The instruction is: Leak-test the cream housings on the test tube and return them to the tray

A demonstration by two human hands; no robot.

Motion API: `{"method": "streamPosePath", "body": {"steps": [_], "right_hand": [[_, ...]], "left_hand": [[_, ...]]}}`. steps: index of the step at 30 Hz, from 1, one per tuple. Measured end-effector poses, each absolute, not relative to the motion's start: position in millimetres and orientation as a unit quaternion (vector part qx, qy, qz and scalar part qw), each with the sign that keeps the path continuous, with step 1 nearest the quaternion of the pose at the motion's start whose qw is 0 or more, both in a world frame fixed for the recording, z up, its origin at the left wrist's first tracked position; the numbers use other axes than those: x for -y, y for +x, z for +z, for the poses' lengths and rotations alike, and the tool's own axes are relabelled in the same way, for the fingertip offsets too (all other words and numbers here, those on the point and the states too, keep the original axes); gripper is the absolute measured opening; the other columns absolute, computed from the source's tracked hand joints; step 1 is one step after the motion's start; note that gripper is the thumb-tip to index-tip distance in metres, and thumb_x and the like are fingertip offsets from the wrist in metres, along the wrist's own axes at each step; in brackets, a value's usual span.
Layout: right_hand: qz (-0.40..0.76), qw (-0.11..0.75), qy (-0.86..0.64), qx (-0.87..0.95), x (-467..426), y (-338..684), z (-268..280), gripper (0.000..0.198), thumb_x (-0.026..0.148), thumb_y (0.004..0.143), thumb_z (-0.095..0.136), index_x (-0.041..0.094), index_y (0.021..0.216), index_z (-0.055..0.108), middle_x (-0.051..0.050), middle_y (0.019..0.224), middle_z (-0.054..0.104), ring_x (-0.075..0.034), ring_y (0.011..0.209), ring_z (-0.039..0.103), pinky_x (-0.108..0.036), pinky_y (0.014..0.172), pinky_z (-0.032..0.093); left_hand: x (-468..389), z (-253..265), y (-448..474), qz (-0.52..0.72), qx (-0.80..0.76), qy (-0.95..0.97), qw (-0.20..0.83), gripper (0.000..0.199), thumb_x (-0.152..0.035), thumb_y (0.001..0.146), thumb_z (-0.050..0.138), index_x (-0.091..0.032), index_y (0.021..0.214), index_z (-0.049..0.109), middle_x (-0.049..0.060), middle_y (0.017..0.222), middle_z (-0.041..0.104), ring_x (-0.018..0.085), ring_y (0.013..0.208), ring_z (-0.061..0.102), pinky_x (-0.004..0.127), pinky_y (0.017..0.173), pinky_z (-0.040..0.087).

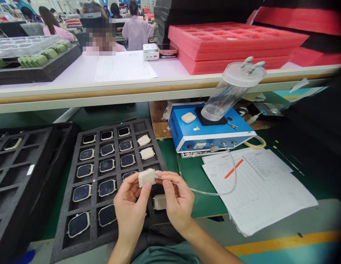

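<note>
Between thumb and fingers, my left hand point(132, 198) grips a cream smartwatch case point(146, 178) above a black foam tray point(93, 220). My right hand point(177, 201) pinches the end of a thin clear tube point(206, 193) against the right side of the case. From there the tube curves to the front of a blue box point(214, 137). Dark-screened watches point(107, 188) sit in the tray's compartments. Cream watch cases point(147, 153) lie in its right column, one of them point(159, 202) partly behind my right hand. My fingers cover the exact contact between tube and case.
A clear cylinder point(225, 95) and another cream case point(188, 117) stand on the blue box. Papers point(258, 187) with an orange strip lie at right. A second foam tray point(24, 176) is at left. A shelf edge point(104, 96) crosses ahead, bearing red foam trays point(230, 47). People sit beyond.
</note>
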State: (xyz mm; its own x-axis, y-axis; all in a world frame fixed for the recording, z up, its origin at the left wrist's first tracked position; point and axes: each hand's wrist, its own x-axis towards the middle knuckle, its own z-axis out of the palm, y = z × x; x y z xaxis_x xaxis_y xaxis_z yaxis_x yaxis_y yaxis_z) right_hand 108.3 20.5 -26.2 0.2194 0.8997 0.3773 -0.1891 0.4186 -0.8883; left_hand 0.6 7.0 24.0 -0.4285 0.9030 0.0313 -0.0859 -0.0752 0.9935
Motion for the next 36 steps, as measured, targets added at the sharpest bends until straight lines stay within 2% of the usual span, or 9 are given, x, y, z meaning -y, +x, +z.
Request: {"method": "streamPosePath", "body": {"steps": [11, 30, 36], "right_hand": [[0.402, 0.688, -0.356, 0.489, -24, 108, -25, 0.020, 0.021, 0.107, 0.057, 0.027, 0.111, 0.076, -0.006, 0.110, 0.076, -0.018, 0.101, 0.076, -0.031, 0.086, 0.067], [0.397, 0.691, -0.356, 0.489, -26, 108, -23, 0.020, 0.020, 0.106, 0.058, 0.028, 0.109, 0.076, -0.005, 0.108, 0.076, -0.018, 0.100, 0.075, -0.031, 0.086, 0.067], [0.408, 0.691, -0.356, 0.479, -23, 111, -21, 0.019, 0.022, 0.107, 0.059, 0.028, 0.109, 0.077, -0.005, 0.108, 0.077, -0.018, 0.102, 0.076, -0.032, 0.088, 0.067]], "left_hand": [[-10, 17, -2, 0.646, -0.552, 0.364, 0.382, 0.031, -0.024, 0.075, 0.093, -0.017, 0.100, 0.076, 0.007, 0.097, 0.086, 0.018, 0.086, 0.084, 0.018, 0.081, 0.065], [-10, 16, -2, 0.637, -0.558, 0.372, 0.379, 0.034, -0.029, 0.076, 0.092, -0.017, 0.102, 0.074, 0.009, 0.101, 0.085, 0.020, 0.090, 0.083, 0.022, 0.083, 0.066], [-5, 25, -15, 0.570, -0.586, 0.500, 0.287, 0.036, -0.028, 0.090, 0.078, -0.022, 0.126, 0.072, 0.005, 0.102, 0.082, 0.018, 0.088, 0.081, 0.025, 0.079, 0.066]]}}
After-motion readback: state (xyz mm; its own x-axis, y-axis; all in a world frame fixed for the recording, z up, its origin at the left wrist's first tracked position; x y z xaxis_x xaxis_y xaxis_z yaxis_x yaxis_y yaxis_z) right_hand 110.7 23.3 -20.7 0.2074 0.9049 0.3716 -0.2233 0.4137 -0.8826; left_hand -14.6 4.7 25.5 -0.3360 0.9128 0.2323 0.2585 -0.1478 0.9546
